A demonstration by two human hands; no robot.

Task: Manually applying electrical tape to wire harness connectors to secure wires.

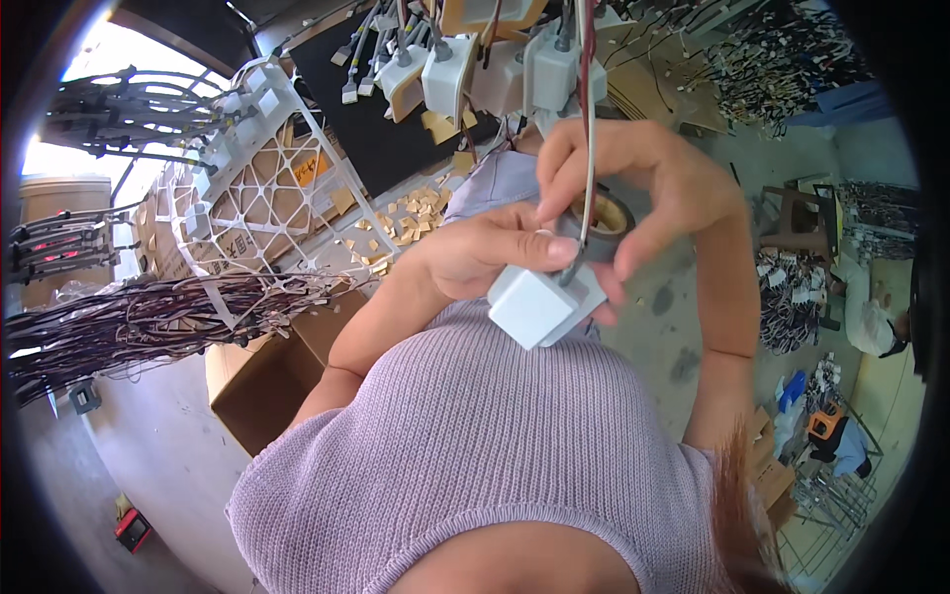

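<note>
My left hand [485, 252] grips a white plastic block-shaped housing [539, 307] in front of my chest, thumb on top where a cable enters it. A thin white and dark red cable [591, 109] runs straight up from that spot. Curled around a roll of grey tape [625, 210] with a tan core is my right hand [673, 183]. Its fingertips meet the left fingers beside the cable, and its thumb points down along the roll. What those fingertips pinch is too small to make out.
Several white housings [450, 74] on cables hang just ahead. A white lattice rack [267, 188] with cables stands at left, above bundled dark wires [119, 322] and an open cardboard box [267, 381]. Small tan pieces [416, 216] lie scattered ahead. More wire bundles [792, 64] fill the far right.
</note>
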